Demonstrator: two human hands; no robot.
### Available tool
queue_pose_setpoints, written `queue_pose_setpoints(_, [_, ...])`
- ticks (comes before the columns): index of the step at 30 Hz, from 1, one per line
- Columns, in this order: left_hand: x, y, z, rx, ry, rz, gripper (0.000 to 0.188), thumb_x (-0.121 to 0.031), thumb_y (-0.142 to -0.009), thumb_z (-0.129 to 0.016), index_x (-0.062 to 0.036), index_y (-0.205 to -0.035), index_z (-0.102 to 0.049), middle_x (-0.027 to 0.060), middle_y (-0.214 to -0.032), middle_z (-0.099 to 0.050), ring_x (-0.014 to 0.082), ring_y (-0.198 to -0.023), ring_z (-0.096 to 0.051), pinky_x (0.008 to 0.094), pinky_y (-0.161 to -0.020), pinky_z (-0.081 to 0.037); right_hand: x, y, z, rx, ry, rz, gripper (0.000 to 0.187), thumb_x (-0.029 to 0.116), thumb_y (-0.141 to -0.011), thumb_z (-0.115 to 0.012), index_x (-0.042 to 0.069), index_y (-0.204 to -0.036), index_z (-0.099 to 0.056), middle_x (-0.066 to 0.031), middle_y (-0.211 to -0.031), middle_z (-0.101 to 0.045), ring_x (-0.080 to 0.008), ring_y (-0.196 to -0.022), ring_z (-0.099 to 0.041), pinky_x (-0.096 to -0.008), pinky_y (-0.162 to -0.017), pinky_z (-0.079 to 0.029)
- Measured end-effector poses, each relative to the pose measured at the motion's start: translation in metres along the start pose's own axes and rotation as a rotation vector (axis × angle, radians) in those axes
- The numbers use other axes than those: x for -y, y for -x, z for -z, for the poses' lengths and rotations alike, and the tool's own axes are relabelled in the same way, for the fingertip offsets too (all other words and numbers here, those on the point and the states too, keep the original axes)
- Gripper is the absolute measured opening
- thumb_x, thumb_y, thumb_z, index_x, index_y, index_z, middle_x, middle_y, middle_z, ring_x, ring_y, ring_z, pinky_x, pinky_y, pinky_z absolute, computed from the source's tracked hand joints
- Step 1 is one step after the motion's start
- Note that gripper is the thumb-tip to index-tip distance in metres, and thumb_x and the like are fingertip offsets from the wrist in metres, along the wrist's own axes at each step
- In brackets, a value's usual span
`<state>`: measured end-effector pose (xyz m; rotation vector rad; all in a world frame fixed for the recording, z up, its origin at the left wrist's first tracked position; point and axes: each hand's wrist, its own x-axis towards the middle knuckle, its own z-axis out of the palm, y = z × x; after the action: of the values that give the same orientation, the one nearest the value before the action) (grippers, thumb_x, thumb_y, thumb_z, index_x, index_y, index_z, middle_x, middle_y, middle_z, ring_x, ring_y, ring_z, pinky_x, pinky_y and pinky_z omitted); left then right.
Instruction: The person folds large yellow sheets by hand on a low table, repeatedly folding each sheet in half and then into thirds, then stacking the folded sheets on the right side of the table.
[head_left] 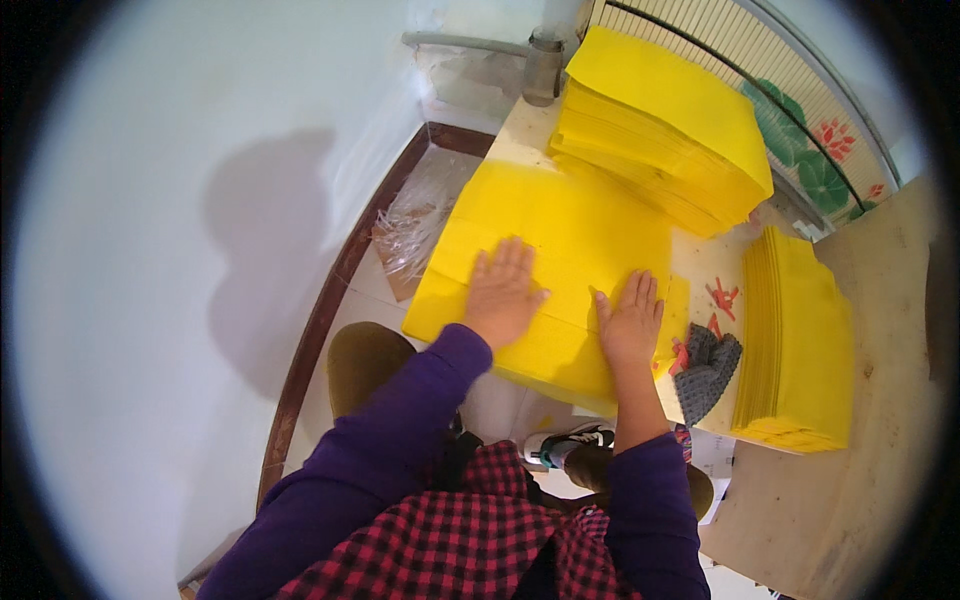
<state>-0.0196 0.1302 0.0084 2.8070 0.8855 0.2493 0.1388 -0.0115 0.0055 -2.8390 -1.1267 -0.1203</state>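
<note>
A large yellow felt-like sheet [570, 230] lies spread over the near part of the table, with a crease or edge running across it beneath my hands. My left hand [502, 292] rests flat on its left half, fingers stretched forward and thumb out. Palm down, my right hand [632, 318] presses on the right side of the sheet, its fingers also extended. Neither hand grips anything. The sheet's front edge hangs a little over the table edge toward me. Whether more layers lie under it I cannot tell.
A tall stack of yellow sheets [665, 130] stands behind; another stack [795, 345] is at the right. Between lie a grey textured cloth [708, 372] and orange-red pieces [722, 298]. A glass jar [543, 68] stands at the far corner. Clear plastic strands [425, 215] are left of the table.
</note>
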Motion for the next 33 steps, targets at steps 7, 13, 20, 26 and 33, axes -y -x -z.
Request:
queue_pose_setpoints(7, [0.086,0.018,0.014,-0.016,0.087,0.294,0.067,-0.041,-0.098,-0.038,-0.0019,-0.150,-0.019,0.0156,-0.157,-0.018,0.0287,-0.146,-0.015,0.0477,-0.117,-0.009,0.000,0.001,0.002,-0.032,-0.020,0.002,0.080,0.057,-0.094,-0.038,-0.002,-0.147,-0.025,-0.0200,-0.154,-0.023,-0.0305,-0.144,-0.019,-0.0462,-0.116,-0.015])
queue_pose_setpoints(13, [0.096,0.022,0.030,0.077,-0.030,0.348,0.067,-0.040,-0.099,-0.037,-0.0024,-0.150,-0.017,0.0137,-0.157,-0.017,0.0273,-0.146,-0.012,0.0448,-0.118,-0.007,0.000,0.000,0.004,0.008,-0.033,-0.008,0.080,0.057,-0.094,-0.038,-0.002,-0.147,-0.026,-0.0199,-0.154,-0.023,-0.0298,-0.144,-0.019,-0.0462,-0.117,-0.014])
queue_pose_setpoints(20, [0.038,0.008,0.034,-0.085,0.088,-0.033,0.062,-0.039,-0.099,-0.038,-0.0013,-0.148,-0.026,0.0155,-0.155,-0.024,0.0289,-0.145,-0.016,0.0449,-0.117,-0.009,0.025,-0.002,0.017,0.021,-0.067,0.108,0.075,0.051,-0.095,-0.039,0.000,-0.148,-0.024,-0.0179,-0.156,-0.021,-0.0284,-0.145,-0.017,-0.0461,-0.117,-0.013])
queue_pose_setpoints(26, [-0.028,-0.006,0.002,0.093,0.160,-0.120,0.061,-0.038,-0.097,-0.042,-0.0046,-0.147,-0.030,0.0154,-0.153,-0.029,0.0281,-0.143,-0.023,0.0475,-0.116,-0.013,0.058,0.016,0.001,0.123,-0.056,0.184,0.071,0.048,-0.096,-0.037,0.004,-0.150,-0.022,-0.0131,-0.157,-0.019,-0.0264,-0.146,-0.015,-0.0448,-0.117,-0.012])
queue_pose_setpoints(33, [0.020,-0.001,0.005,0.008,-0.005,-0.021,0.062,-0.037,-0.096,-0.044,-0.0055,-0.147,-0.029,0.0128,-0.155,-0.027,0.0264,-0.144,-0.022,0.0466,-0.117,-0.012,0.018,0.022,0.007,0.121,-0.108,0.104,0.076,0.055,-0.096,-0.035,0.003,-0.150,-0.021,-0.0122,-0.158,-0.018,-0.0248,-0.146,-0.013,-0.0424,-0.118,-0.011])
